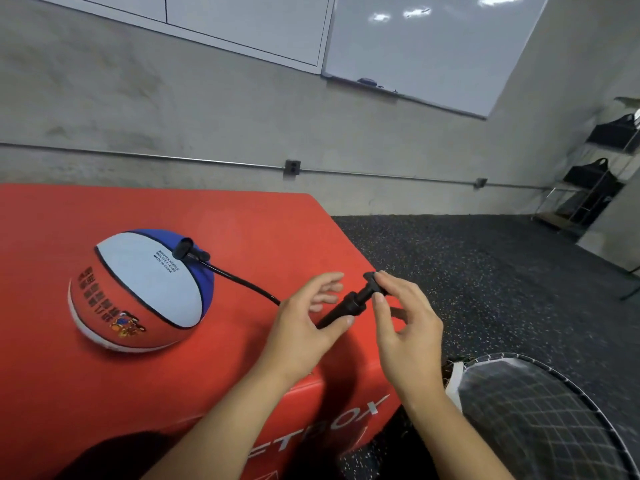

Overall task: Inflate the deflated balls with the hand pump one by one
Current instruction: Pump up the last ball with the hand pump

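A deflated red, white and blue basketball [138, 292] lies on the red box [242, 244]. A black hose [242, 284] runs from the fitting on top of the ball to the black hand pump [349, 304], which lies slanted near the box's right edge. My left hand [308, 323] is around the pump's barrel, thumb under it and fingers spread loosely above. My right hand [401, 317] pinches the pump's T-handle [372, 282] between thumb and forefinger. The rod shows only a short way out of the barrel.
The red box stands against a grey wall with a conduit pipe and whiteboards above. Dark speckled floor [485, 271] lies to the right. A net with a white rim [554, 417] is at lower right. A metal shelf with black bags [595, 181] stands far right.
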Demonstrator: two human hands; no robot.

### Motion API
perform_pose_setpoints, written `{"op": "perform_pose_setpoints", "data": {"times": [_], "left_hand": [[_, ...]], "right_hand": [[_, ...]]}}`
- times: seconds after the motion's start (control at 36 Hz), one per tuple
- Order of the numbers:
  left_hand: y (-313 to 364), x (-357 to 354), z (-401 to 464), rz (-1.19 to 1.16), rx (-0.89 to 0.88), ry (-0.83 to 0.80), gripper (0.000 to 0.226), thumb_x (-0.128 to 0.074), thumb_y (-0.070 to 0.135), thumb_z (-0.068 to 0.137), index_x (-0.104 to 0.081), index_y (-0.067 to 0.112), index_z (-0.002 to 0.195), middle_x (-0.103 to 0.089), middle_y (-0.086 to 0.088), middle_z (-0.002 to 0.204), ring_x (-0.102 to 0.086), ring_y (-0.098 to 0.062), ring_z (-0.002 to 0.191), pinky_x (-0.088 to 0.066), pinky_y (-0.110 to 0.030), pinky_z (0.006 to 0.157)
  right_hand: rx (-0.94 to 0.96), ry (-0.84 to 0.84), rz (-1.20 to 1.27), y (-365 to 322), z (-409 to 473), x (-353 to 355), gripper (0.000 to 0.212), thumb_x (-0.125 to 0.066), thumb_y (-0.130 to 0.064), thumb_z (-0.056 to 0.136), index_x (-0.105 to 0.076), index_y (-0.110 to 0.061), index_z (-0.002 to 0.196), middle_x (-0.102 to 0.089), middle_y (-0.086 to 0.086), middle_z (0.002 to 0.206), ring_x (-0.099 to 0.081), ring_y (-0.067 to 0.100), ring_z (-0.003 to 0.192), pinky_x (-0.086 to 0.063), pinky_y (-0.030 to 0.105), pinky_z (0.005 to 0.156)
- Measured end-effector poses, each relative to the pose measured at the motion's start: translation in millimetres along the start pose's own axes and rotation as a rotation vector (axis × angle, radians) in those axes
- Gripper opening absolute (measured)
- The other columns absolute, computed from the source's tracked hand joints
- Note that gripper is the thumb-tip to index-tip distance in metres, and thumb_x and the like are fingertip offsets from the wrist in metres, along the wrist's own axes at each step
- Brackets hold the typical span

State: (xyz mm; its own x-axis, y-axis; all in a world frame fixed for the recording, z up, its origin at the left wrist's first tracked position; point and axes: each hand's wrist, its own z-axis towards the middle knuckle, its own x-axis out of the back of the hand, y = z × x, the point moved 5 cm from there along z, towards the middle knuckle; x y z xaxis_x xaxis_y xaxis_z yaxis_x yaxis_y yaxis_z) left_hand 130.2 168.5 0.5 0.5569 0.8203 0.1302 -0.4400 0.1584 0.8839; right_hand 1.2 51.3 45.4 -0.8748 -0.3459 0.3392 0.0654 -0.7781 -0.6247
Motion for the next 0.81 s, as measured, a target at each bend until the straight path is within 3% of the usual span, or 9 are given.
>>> {"op": "perform_pose_setpoints", "data": {"times": [0.19,0.33,0.58,0.81], "left_hand": [[-1.0,-4.7,-0.4,0.005,-0.025,-0.002,0.057,-0.082,0.019,0.079,-0.066,0.032,0.131,-0.073,0.019,0.119,-0.068,-0.004,0.114,-0.052,-0.023,0.098],[5.7,-2.0,-1.9,0.027,-0.057,0.034,0.044,-0.076,0.022,0.084,-0.064,0.041,0.122,-0.073,0.023,0.118,-0.069,-0.004,0.113,-0.053,-0.023,0.098],[3.6,-3.4,-4.0,0.032,-0.024,-0.005,0.048,-0.081,0.013,0.087,-0.067,0.041,0.124,-0.074,0.018,0.120,-0.069,-0.008,0.117,-0.052,-0.036,0.103],[1.7,-1.3,-4.4,0.024,0.000,-0.030,0.050,-0.083,0.006,0.087,-0.068,0.036,0.124,-0.074,0.022,0.118,-0.069,-0.004,0.115,-0.052,-0.030,0.103]], "right_hand": [[0.029,-0.069,-0.014,-6.4,-4.8,-9.8,0.029,-0.067,-0.010,0.100,-0.074,-0.021,0.126,-0.069,-0.013,0.126,-0.064,0.009,0.123,-0.057,0.047,0.096],[0.060,-0.091,-0.023,-17.4,-0.6,-5.9,0.028,-0.065,-0.017,0.101,-0.073,-0.023,0.127,-0.068,-0.016,0.128,-0.062,0.006,0.124,-0.056,0.046,0.096],[0.062,0.111,0.043,-47.0,49.5,55.3,0.030,-0.066,-0.006,0.101,-0.074,-0.024,0.123,-0.069,-0.016,0.126,-0.065,0.008,0.122,-0.055,0.043,0.102],[0.065,0.132,0.049,-48.1,51.0,62.6,0.028,-0.065,-0.008,0.101,-0.075,-0.022,0.124,-0.070,-0.015,0.125,-0.066,0.010,0.122,-0.056,0.042,0.100]]}}
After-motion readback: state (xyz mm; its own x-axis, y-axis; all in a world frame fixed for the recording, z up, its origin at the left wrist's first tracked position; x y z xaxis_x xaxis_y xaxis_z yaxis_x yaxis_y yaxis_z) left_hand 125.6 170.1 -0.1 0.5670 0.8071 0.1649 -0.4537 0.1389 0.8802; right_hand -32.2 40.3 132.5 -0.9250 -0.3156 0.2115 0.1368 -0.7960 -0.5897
